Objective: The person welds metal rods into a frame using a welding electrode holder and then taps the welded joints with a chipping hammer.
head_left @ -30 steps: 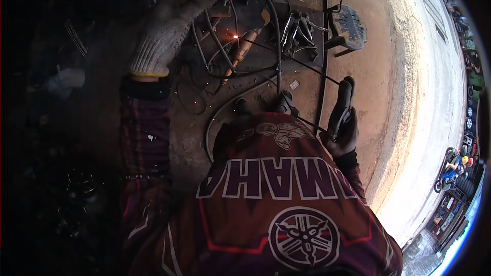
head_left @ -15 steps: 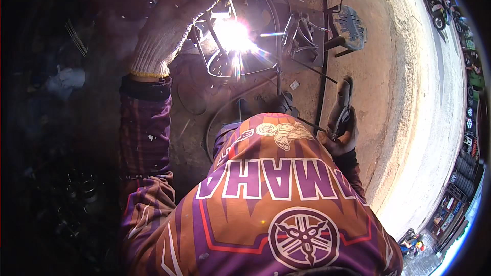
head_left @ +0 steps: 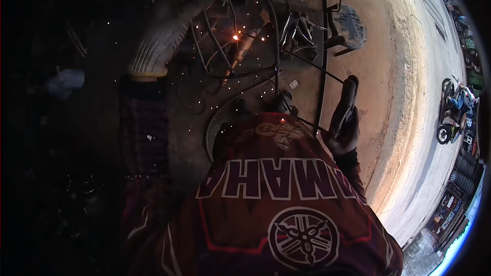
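Left hand (head_left: 171, 30): gloved, beside bent-rod frame; fingers too dark to tell
Bent-rod frame (head_left: 276, 36): between hands, glowing spot (head_left: 236, 37) at one rod
Dark sheet (head_left: 318, 53): metal pieces (head_left: 302, 33) heaped on it
Right hand (head_left: 343, 135): fingers clamped on dark holder (head_left: 348, 94), thin rod (head_left: 312, 65) slanting glow-ward

At the left, a hand in a pale knit glove (head_left: 162, 43) rested by a frame of bent metal rods (head_left: 276, 30). The right hand (head_left: 347, 137) gripped a dark holder (head_left: 349, 94); from its far end a thin rod (head_left: 318, 69) ran left toward a glowing spot (head_left: 236, 37) amid scattered sparks (head_left: 263, 39).
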`<control>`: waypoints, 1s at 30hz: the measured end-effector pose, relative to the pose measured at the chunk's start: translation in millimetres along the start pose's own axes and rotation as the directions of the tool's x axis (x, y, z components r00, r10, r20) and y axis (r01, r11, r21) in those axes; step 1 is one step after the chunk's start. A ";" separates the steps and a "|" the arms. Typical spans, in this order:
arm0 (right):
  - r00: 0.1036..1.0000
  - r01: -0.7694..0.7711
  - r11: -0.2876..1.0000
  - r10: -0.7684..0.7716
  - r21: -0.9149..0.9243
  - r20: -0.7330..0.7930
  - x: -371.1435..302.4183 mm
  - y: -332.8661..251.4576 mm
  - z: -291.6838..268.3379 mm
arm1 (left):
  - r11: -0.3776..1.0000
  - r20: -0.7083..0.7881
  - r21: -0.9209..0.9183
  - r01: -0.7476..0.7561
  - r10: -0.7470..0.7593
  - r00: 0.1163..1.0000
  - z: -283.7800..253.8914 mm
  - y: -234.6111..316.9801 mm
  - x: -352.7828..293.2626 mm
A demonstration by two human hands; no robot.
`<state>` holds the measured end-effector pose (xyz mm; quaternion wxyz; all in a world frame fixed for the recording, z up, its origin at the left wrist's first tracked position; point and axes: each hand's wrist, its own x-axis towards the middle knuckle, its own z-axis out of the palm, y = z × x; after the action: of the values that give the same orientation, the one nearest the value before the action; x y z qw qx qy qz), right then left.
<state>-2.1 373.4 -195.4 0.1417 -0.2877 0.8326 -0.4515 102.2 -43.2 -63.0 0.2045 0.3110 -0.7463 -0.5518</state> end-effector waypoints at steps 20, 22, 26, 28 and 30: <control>1.000 0.028 0.999 -0.028 -0.027 0.004 -4.2 1.3 3.7 | 0.997 -0.023 0.009 0.070 -0.070 0.997 5.4 1.2 1.4; 0.999 0.042 0.999 -0.043 -0.034 -0.021 -5.1 4.5 4.7 | 0.996 -0.013 -0.021 0.092 -0.092 0.996 7.1 4.2 0.4; 1.000 0.011 1.000 -0.011 -0.003 0.007 -4.7 3.1 5.3 | 0.994 -0.031 0.017 0.104 -0.104 0.994 8.6 4.1 -0.1; 0.999 -0.015 1.000 0.014 0.000 0.047 -3.0 1.8 3.7 | 0.995 -0.036 0.018 0.101 -0.100 0.994 4.1 3.2 -0.2; 0.999 0.030 0.999 -0.030 0.020 0.020 1.1 -15.2 4.4 | 0.996 -0.030 0.014 0.088 -0.088 0.996 4.9 2.8 -1.9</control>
<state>4.5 363.3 -185.1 0.1463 -0.3034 0.8223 -0.4587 99.7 -37.9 -61.8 0.1885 0.3532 -0.7331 -0.5498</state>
